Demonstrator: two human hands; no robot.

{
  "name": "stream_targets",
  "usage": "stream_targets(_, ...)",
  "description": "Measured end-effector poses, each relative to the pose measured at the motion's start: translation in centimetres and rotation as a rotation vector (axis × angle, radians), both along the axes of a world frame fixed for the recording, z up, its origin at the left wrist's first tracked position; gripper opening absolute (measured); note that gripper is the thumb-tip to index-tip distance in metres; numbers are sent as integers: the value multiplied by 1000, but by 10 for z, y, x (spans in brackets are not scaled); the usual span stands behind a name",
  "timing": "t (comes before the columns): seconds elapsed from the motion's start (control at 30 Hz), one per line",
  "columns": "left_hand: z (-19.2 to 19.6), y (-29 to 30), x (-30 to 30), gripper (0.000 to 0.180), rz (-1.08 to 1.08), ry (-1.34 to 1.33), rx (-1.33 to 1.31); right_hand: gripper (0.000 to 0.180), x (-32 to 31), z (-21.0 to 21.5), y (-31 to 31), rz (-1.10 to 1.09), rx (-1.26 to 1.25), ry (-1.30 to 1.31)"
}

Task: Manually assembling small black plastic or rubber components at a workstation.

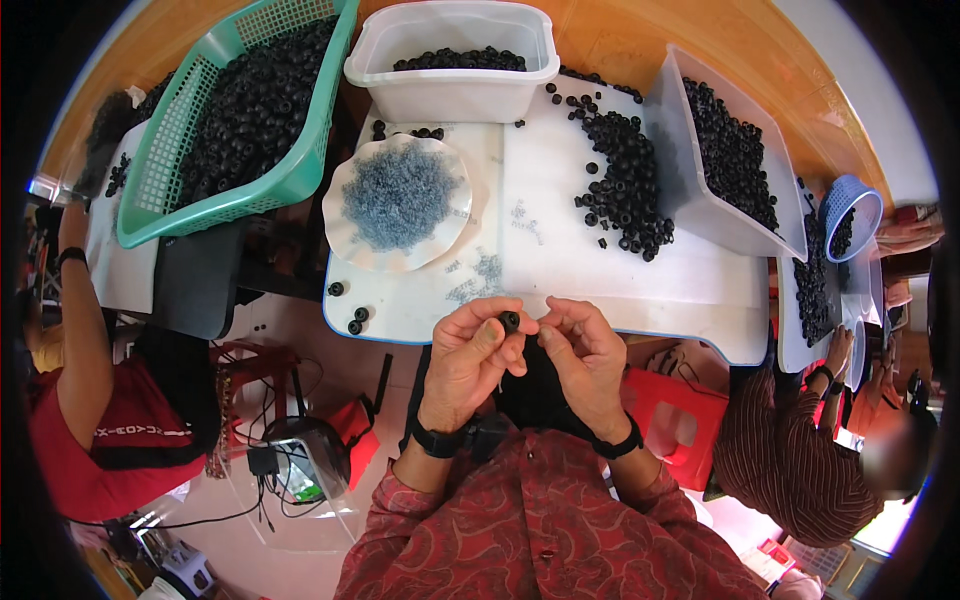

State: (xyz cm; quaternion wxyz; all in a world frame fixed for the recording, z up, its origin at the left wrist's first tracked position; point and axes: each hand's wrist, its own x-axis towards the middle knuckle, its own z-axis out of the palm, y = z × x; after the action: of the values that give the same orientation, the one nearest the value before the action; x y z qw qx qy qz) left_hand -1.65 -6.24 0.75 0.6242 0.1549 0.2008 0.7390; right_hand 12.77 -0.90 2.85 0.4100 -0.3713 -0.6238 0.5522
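Observation:
My left hand (pixel 468 350) pinches a small black round part with a hole (pixel 509 322), just over the near edge of the white table (pixel 620 295). Close beside it, my right hand (pixel 582 350) has thumb and forefinger pressed together; whatever is between them is too small to make out. Beyond my left hand lies a scalloped white plate (pixel 338 228) heaped with tiny clear bluish pieces (pixel 398 195). More of these pieces (pixel 485 272) are scattered on the tabletop. Several loose black parts (pixel 357 320) sit at the table's left front corner.
A pile of black parts (pixel 625 185) spreads beside a translucent bin (pixel 685 185) on the right. At the back stands a white tub (pixel 450 98), and a green basket (pixel 225 222) is at left. Co-workers sit left (pixel 110 420) and right (pixel 790 450). A red stool (pixel 685 430) is below.

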Motion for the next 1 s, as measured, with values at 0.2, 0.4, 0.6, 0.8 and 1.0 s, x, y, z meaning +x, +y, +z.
stream_targets(0.2,3,7,0,30,4,-9,-76,25,3,-5,4,-17,43,-13)
stream_targets(0.4,21,29,-12,29,6,59,-233,26,11,-19,15,-102,167,-148)
stream_targets(0.6,49,83,-38,30,28,175,-324,27,19,-23,15,-110,228,-227)
stream_targets(0.8,88,179,-86,34,190,174,-159,24,27,-27,17,-140,261,-238)
stream_targets(1.0,103,200,-100,31,283,238,-187,23,27,-31,20,-166,232,-217)
